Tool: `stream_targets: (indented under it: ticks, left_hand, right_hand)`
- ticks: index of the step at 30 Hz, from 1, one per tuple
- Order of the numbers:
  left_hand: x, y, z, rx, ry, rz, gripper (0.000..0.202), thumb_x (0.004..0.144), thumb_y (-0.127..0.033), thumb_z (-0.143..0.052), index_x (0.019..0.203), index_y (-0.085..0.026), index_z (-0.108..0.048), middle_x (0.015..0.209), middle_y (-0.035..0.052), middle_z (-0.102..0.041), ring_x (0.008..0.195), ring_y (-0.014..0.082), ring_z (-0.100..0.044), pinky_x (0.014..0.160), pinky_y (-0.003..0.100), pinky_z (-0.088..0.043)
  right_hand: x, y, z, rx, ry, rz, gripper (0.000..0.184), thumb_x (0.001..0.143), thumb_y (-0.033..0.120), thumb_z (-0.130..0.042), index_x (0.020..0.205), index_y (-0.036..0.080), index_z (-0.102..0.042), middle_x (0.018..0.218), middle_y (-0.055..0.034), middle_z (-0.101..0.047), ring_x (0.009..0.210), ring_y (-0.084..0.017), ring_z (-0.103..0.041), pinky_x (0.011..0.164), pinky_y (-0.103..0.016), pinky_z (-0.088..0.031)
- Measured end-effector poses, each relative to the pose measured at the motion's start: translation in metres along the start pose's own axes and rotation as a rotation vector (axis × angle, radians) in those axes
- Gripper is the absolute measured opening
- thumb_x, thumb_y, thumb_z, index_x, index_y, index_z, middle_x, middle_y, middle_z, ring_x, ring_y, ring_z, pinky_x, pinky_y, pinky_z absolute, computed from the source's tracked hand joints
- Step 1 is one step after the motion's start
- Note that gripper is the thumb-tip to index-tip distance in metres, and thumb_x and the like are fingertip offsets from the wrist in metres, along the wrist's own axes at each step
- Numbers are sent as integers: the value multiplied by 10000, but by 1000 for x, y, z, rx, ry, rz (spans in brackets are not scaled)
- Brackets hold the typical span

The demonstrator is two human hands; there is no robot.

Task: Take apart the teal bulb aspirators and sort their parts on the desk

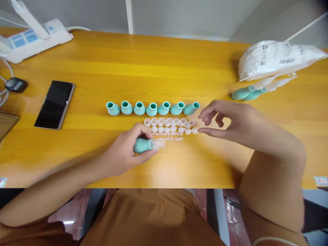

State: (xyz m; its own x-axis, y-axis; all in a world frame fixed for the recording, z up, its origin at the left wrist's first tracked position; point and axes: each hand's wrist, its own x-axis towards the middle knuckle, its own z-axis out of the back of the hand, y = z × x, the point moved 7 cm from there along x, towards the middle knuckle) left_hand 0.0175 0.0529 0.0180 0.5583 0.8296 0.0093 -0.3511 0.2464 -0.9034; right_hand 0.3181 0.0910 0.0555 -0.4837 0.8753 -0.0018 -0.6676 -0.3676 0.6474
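My left hand (128,148) is closed around a teal squeeze bulb (142,145), which lies tilted sideways with a clear plastic fitting (159,143) in its neck pointing right. To the right, my right hand (225,119) has thumb and fingers apart with nothing between them. Its thumb tip is at the right end of a row of small white round caps (166,130); I cannot tell whether it touches the last one. Above them runs a row of clear plastic rings (161,121). Tiny pale pieces (176,139) lie in lines below. Several open-necked teal bulbs (153,109) stand in a row behind.
At the back right, two teal bulbs with long clear nozzles (256,89) lie beside a white plastic bag (279,59). On the left are a dark phone (54,104), a black mouse-like object (15,84) and a white power strip (38,39) with cables.
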Motion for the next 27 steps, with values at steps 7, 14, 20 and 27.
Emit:
stream_targets:
  ticks: [7,14,20,27]
  left_hand:
    - [2,-3,-2,-4,47,-88,253,1050,-374,-807,1119,-252,-597,1085,3,-734,944,178,-713,833,325,-536]
    - [3,-4,-6,29,79,-114,261,1031,-424,-831,1072,-250,-640,1023,2,-755,882,185,-706,828,334,-538]
    - [-1,-4,-11,-171,231,24,277,1000,-431,-877,1021,-228,-690,1001,-3,-783,857,161,-711,783,286,-548]
    - [-1,2,-19,-420,380,213,291,886,-386,-973,929,-205,-749,986,8,-826,824,151,-720,714,244,-566]
  right_hand:
    - [4,71,-30,284,-24,340,348,971,380,-946,1252,272,-772,1005,-23,-772,742,-167,-688,694,-330,-602]
    - [4,92,-85,290,-63,504,241,1087,324,-809,1291,208,-754,1119,-93,-821,992,-206,-807,870,-328,-683]
    - [-2,95,-83,376,-52,563,143,1107,271,-778,1213,176,-758,1060,-102,-832,935,-186,-810,823,-291,-680]
    - [-5,106,-86,487,47,542,128,1082,243,-812,1195,197,-772,1021,-81,-831,786,-144,-779,730,-255,-654]
